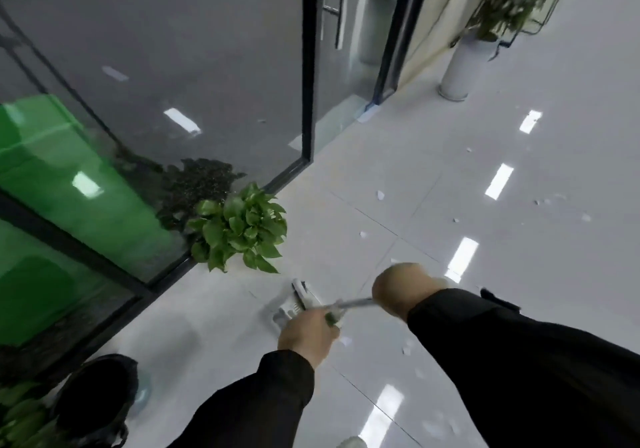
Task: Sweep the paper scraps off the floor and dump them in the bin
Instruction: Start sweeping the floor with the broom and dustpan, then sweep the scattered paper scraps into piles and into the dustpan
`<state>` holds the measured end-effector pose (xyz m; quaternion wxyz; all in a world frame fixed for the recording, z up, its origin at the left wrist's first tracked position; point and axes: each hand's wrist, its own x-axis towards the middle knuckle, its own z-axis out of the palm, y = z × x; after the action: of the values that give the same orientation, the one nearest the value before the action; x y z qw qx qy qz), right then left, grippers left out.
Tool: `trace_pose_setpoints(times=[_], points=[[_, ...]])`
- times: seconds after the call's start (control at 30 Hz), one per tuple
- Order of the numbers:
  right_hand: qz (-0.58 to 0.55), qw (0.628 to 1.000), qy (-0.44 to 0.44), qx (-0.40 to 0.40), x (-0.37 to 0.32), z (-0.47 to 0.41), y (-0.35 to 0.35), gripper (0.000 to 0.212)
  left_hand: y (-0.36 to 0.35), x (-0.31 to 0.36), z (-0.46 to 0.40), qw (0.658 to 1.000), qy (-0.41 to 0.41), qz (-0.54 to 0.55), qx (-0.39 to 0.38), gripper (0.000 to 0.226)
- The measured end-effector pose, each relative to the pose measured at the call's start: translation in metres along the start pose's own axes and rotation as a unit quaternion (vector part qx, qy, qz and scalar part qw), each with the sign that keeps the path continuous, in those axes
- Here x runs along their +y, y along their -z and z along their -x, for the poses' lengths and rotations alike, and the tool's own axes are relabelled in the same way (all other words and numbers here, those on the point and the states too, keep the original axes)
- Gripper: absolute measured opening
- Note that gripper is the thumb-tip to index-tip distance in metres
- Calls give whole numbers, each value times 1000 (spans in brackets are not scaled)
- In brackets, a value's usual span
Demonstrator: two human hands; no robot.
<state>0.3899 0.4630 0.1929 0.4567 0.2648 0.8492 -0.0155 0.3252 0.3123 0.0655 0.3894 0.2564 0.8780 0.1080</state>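
Observation:
My left hand grips a green-and-white handle, and my right hand is closed around a thin metal handle just to its right. Below and beyond the hands a white dustpan or broom head rests on the glossy white floor; motion blur hides its exact shape. Small white paper scraps lie scattered on the tiles: one ahead, one nearer, some under my right arm, and others far right. A bin lined with a black bag stands at the lower left, by the glass wall.
A leafy green potted plant stands against the glass partition, just left of the tool head. A black-framed glass door is ahead. A tall plant in a white pot stands at the far right. Green leaves crowd the bottom-left corner.

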Motion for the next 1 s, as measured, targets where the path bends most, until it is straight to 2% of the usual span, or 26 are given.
trace_pose_setpoints(times=[0.07,0.13,0.2,0.27,0.33,0.4,0.47,0.53,0.6,0.63,0.7,0.87,1.0], points=[[-3,998,-56,-7,77,-2,-35,11,-12,19,1,1000,20,1,2,24],[-2,996,-93,-16,148,12,-66,22,-21,41,-4,1000,0,-15,-2,24],[-39,993,-108,-3,190,25,-93,23,-29,68,-6,999,-37,-36,-5,25],[-126,981,-145,5,216,33,-124,17,-37,93,-9,997,-57,-45,0,25],[-247,950,-193,3,238,37,-162,19,-43,113,-14,998,-57,-23,8,16],[-391,892,-227,-7,252,31,-201,18,-45,133,-20,998,-60,14,21,13],[-511,830,-223,-34,250,23,-230,12,-48,153,-31,997,-70,20,18,17],[-608,765,-210,-22,234,18,-246,7,-48,171,-44,996,-86,14,13,18],[-714,663,-223,20,219,8,-251,8,-47,191,-60,995,-101,20,5,21],[-748,621,-232,35,221,-2,-249,10,-47,207,-74,993,-116,13,-1,22],[-785,573,-233,42,224,-18,-233,8,-41,229,-91,992,-125,11,-8,21],[-889,388,-240,39,257,-70,-173,8,-23,299,-139,988,-145,-16,-43,16],[-927,290,-230,64,306,-111,-122,6,-2,367,-191,982,-176,-15,-66,17]])
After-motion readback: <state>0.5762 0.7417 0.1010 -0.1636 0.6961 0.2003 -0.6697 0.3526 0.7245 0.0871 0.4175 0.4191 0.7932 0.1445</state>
